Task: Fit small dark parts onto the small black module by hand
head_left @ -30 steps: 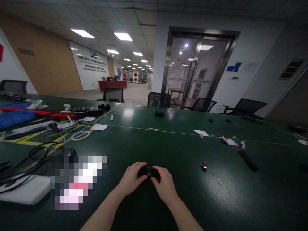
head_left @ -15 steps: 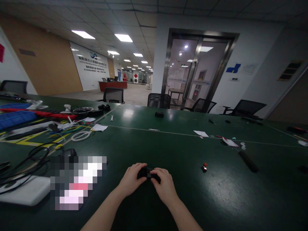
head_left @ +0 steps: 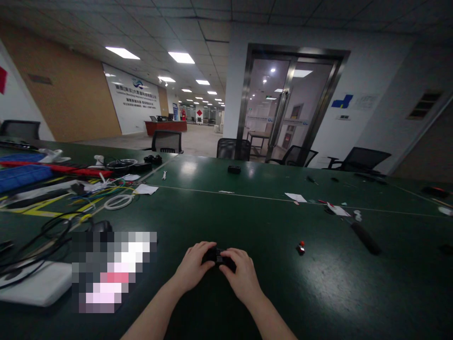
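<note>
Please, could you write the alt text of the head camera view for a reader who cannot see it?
Two bare hands, left and right, hold a small black object over a dark green table. Cables and blue trays lie at the left, with office chairs and a glass door beyond.

A white wall panel at the back left has a blue wave logo above dark lettering. The top line partly reads "(南京)大数据科技有限公司", and the English line beneath it appears to include "(Nanjing) Big Data Technology Co., Ltd"; its first word and the smaller Chinese lines below are too blurred to read. A band of small print across the glass doors is also illegible
</note>
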`<state>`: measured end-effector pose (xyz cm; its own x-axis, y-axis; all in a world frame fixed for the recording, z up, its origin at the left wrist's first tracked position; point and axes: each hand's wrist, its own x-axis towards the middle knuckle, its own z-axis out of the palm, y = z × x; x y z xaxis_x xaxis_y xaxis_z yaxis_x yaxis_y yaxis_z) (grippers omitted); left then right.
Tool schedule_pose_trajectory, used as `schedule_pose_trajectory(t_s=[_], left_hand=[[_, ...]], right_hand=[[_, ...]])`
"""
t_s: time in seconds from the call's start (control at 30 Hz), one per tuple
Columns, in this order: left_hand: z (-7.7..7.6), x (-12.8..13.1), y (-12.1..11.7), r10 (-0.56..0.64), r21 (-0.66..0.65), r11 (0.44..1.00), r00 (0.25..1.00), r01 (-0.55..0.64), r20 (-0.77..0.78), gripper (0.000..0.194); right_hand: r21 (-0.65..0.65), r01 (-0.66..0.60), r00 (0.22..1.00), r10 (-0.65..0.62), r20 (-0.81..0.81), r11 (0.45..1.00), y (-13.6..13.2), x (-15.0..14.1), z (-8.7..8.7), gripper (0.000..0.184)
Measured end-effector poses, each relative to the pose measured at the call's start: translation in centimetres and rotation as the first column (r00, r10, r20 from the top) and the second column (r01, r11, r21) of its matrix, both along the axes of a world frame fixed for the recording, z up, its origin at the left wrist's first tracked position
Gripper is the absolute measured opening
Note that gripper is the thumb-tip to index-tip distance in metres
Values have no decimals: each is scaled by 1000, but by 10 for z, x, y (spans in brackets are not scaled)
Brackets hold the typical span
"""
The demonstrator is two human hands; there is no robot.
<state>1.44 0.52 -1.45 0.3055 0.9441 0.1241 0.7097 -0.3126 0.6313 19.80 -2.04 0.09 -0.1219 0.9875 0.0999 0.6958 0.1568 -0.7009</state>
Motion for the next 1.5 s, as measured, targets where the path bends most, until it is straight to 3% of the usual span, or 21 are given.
schedule_pose_trajectory(t_s=[0.47, 0.7, 1.2, 1.5], left_hand=[[7, -1, -1, -17, -41, 999, 1000, 17, 13, 47], [5, -1, -1, -34, -28, 999, 999, 35, 27, 46], [2, -1, 0, -34, 7, 999, 998, 34, 57, 45], [1, -2, 0, -19, -10, 1000, 998, 19, 55, 45]], right_hand=[[-48, 8, 996, -3, 90, 999, 0, -5, 5, 24], [58, 10, 1000, -8, -28, 998, -1, -3, 1, 18], [63, -15, 992, 22, -123, 998, -2, 0, 3, 22], [61, 57, 975, -43, -216, 997, -3, 4, 1, 24]])
